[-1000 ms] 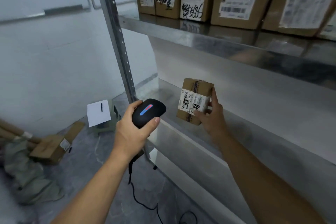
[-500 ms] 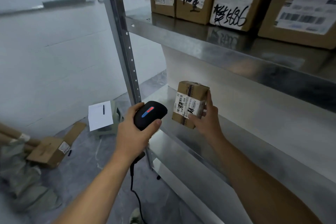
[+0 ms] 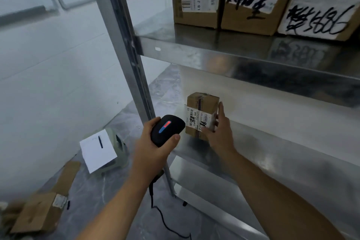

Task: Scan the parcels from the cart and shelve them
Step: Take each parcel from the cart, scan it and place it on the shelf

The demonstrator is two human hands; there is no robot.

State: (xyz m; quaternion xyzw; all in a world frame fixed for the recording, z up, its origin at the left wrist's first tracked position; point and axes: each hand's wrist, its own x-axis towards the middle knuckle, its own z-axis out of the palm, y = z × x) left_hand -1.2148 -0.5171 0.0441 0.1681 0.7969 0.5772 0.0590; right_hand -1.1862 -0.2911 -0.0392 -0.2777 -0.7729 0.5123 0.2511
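The right hand (image 3: 219,132) holds the small box (image 3: 201,116) upright at the left end of the lower shelf (image 3: 292,154). Fingers wrap its right side, thumb on the label. The left hand (image 3: 153,148) is closed around the scanner (image 3: 167,129), just beside the box at its 9 o'clock. The box looks tall and thin, so it might tip over when let go.
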